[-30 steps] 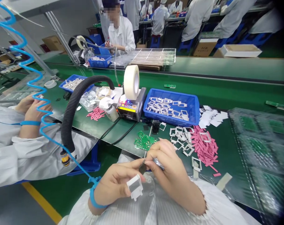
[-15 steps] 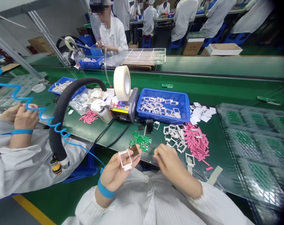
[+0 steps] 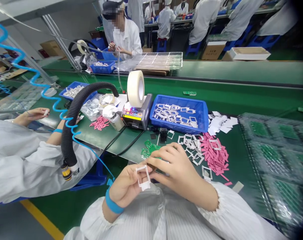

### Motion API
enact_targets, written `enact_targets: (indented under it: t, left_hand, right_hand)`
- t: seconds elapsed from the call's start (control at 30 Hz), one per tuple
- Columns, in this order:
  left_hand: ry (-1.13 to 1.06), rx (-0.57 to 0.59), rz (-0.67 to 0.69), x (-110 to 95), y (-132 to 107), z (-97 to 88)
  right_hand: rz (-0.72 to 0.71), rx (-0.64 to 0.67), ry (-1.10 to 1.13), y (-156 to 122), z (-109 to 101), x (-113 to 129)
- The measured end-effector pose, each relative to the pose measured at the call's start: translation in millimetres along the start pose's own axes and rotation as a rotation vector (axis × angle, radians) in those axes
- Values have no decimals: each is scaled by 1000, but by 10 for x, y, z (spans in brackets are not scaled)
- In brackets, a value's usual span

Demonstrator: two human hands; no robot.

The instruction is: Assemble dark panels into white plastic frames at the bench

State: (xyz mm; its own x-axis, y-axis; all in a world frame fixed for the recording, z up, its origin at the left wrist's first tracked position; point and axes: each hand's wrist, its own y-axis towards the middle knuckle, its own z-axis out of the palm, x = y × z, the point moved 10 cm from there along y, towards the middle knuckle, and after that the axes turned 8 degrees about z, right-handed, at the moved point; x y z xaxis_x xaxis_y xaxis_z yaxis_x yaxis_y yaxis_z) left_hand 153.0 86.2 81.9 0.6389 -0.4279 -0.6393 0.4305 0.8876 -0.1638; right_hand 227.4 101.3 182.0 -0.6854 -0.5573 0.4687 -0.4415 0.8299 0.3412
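The left hand (image 3: 128, 185) grips 1 white frame (image 3: 143, 176) in curled fingers. The right hand (image 3: 171, 163) pinches at its top edge, perhaps holding something small. Best keep that frame steady.

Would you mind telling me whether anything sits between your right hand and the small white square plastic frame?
Nothing visible does: the left hand holds the small white square plastic frame, and the right hand touches its upper right corner.

Am holding a small white frame (image 3: 143, 176) in my left hand (image 3: 126, 186). My right hand (image 3: 176, 166) is touching its top corner, fingers curled. Green circuit boards (image 3: 149, 148) are lying just beyond.
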Motion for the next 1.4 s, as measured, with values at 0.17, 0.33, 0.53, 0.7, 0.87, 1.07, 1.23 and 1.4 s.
enact_targets:
  t: [0.17,0.33,0.53,0.7,0.87,1.07,1.23,1.4]
  left_hand:
    - [-98,19,-25,5,16,-5]
    - [-242,174,-33,41,-16,145]
    - [-231,229,91,-74,-68,253]
    - [-21,178,157,-236,-91,274]
    - [305,178,254,-341,-125,222]
    - [432,269,309,-378,-160,279]
    - [453,303,326,-384,-149,313]
    - [472,305,323,-359,-128,285]
  right_hand:
    - [145,-7,409,10,82,-201]
    - [177,-32,1156,-44,298,-242]
    - [124,37,1338,-76,387,-174]
    - [170,-99,858,-42,-1,-234]
    - [138,-211,406,-10,-274,-89]
    - [141,-229,351,-10,-257,-69]
    - [187,-229,388,-37,-225,-127]
    - [221,-225,423,-70,-185,-176]
